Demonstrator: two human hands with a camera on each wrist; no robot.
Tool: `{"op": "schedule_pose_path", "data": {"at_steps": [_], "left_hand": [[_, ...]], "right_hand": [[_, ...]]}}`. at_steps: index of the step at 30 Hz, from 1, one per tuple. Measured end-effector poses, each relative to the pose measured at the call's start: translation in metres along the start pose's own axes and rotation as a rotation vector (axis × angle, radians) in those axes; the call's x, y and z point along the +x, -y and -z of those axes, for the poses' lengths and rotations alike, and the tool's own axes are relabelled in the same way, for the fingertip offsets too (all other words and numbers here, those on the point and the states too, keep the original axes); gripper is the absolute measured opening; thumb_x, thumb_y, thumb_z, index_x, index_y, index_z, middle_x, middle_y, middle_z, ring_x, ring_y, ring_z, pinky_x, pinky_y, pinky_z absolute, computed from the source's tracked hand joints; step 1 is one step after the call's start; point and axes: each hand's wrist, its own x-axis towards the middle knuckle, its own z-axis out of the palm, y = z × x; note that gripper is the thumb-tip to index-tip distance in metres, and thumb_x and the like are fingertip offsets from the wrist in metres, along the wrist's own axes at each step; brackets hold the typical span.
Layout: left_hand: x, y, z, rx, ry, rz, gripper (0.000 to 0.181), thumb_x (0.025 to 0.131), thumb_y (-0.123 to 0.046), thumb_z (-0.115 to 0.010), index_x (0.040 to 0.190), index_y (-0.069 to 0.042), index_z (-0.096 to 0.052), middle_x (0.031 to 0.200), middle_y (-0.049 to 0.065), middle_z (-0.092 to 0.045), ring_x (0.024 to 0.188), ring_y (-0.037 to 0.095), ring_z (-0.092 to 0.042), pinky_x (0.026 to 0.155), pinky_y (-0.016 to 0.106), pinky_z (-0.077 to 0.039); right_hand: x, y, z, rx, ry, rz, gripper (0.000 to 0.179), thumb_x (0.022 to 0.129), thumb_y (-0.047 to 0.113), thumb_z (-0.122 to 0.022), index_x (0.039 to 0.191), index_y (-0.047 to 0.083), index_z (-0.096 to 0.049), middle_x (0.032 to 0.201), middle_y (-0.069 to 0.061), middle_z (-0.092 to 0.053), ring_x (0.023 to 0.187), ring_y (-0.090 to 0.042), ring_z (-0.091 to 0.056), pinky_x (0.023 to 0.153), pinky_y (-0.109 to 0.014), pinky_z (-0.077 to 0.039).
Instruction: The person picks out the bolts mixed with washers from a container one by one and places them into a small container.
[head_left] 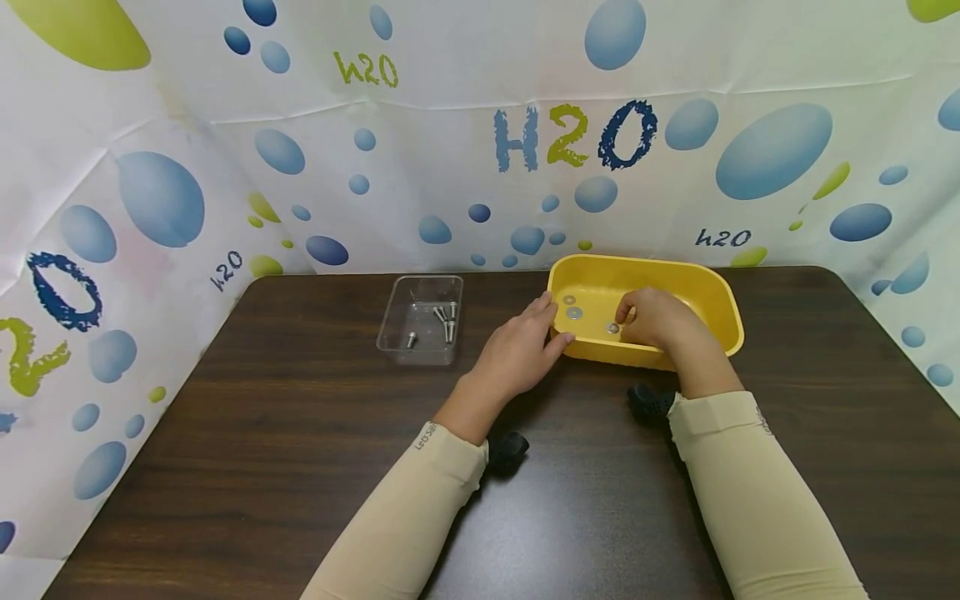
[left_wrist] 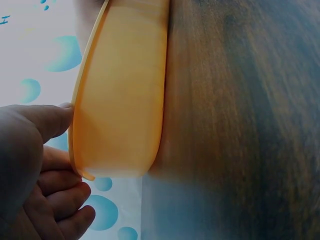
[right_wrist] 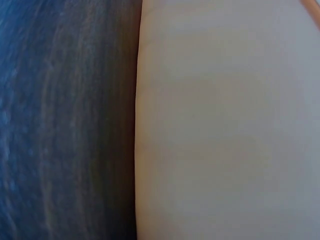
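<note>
A yellow plastic tray (head_left: 637, 356) stands at the back of the table, right of centre. My left hand (head_left: 519, 348) grips its near left corner, thumb on the near rim and fingers along the left end; in the left wrist view the thumb and fingers (left_wrist: 67, 197) meet that rim. Inside the tray is my right hand (head_left: 663, 321), fingers bent downward. A small shiny metal piece (head_left: 612, 327) lies beside its fingertips; whether they pinch anything is hidden. Flat silver discs, like washers (head_left: 574, 313), lie left of it. The right wrist view shows only the tray's blurred outer wall (right_wrist: 225, 120).
To the left, a clear plastic box (head_left: 401, 346) holds several silver bolts (head_left: 450, 331). The dark wooden table (head_left: 285, 467) ends at a white sheet (head_left: 450, 183) printed with blue and green drops. Black wrist devices (head_left: 508, 452) sit under both cuffs.
</note>
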Motion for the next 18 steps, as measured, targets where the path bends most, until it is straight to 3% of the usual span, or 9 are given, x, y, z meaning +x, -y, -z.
{"op": "schedule_pose_path", "data": {"at_steps": [8,13,18], "left_hand": [[0.0005,0.0002,0.0005,-0.008,0.006,0.005,0.063,0.1,-0.043,-0.053,0.152,-0.009,-0.038,0.161,0.004,-0.028,0.146,0.019,-0.034,0.117,0.039,-0.032],[0.0002,-0.0001,0.0011,-0.008,0.01,0.004,0.063,0.1,-0.043,-0.053,0.152,-0.01,-0.038,0.161,0.004,-0.027,0.146,0.018,-0.032,0.117,0.038,-0.032],[0.0001,-0.0003,0.0013,-0.002,0.012,0.003,0.063,0.101,-0.043,-0.053,0.152,-0.01,-0.038,0.161,0.004,-0.027,0.146,0.018,-0.033,0.117,0.038,-0.032]], "right_hand": [[-0.0003,0.0011,0.0004,0.009,0.003,0.005,0.019,0.083,0.018,-0.07,0.097,0.006,-0.071,0.093,-0.012,-0.066,0.079,-0.026,-0.055,0.068,-0.034,-0.044],[-0.0003,0.001,0.0015,0.093,-0.014,-0.006,0.017,0.086,0.023,-0.072,0.092,0.006,-0.073,0.084,-0.009,-0.066,0.076,-0.025,-0.055,0.065,-0.031,-0.047],[-0.0006,0.0015,0.003,0.177,-0.032,-0.039,0.018,0.088,0.02,-0.069,0.098,0.006,-0.073,0.087,-0.01,-0.067,0.077,-0.025,-0.059,0.066,-0.03,-0.051]]}}
